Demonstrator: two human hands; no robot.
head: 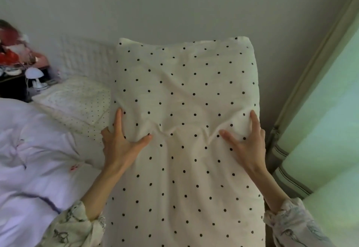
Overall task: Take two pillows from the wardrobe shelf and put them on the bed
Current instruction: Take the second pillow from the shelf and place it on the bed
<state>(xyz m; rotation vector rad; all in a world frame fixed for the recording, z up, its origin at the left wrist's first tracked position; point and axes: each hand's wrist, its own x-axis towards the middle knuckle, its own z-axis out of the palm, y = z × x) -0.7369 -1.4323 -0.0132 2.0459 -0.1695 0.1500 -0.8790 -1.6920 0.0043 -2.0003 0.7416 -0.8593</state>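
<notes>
**Placing the dotted pillow at the head of the bed**

I am standing at the bed (91, 161), looking down along it toward the wall (174, 4). A lilac duvet (29, 149) is lying bunched on the left half, and the quilted headboard (83, 58) is showing behind it.

I am carrying the large-dotted pillow (184, 101) lengthwise in front of me, its far end reaching toward the wall and its near end running out of view below. Whether it is already resting on the mattress I cannot tell. A fine-dotted pillow (77, 99) is already lying at the headboard, just beside the one I am holding, so in my judgement this is the second pillow.

My left hand (120, 143) is gripping the left edge, thumb spread across the top and fingers wrapped round the side. My right hand (246, 140) is mirroring it on the right edge, fabric puckering between the two thumbs.

To do this step well, I am advising myself to:
- keep both grips level so the filling does not sag;
- lower it alongside the fine-dotted pillow, edges parallel;
- let go only once it is lying flat.
</notes>
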